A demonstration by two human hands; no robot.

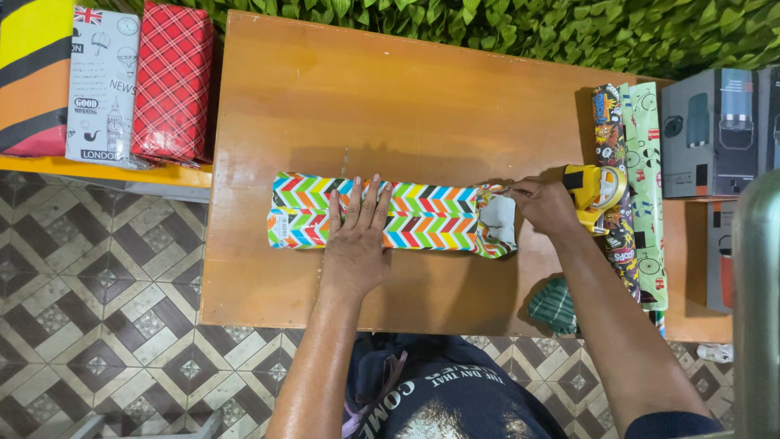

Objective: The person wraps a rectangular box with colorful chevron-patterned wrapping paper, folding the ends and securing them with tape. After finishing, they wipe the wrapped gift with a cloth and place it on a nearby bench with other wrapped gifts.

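Brown wooden table [325, 97]: the long box wrapped in multicolour chevron paper [422, 215] lies mid-table, lengthwise. Your left hand [355, 240] lies flat and open on it, gripping nothing; press firmly so it can't slide. Your right hand [546, 203] pinches the folded end flap; crease it tight. Yellow tape dispenser [597, 189] sits just beside that hand.

- The right hand [543, 203] covers part of the yellow tape dispenser [597, 189] near the desk's right edge.
- The left hand [356, 236] hides the middle of the long chevron-striped wrapped box [422, 213].
- The grey metal cylinder [757, 301] is blurred and cut by the right edge.
- The yellow, orange and black wrapped box [32, 73] is cut off at the top left corner.
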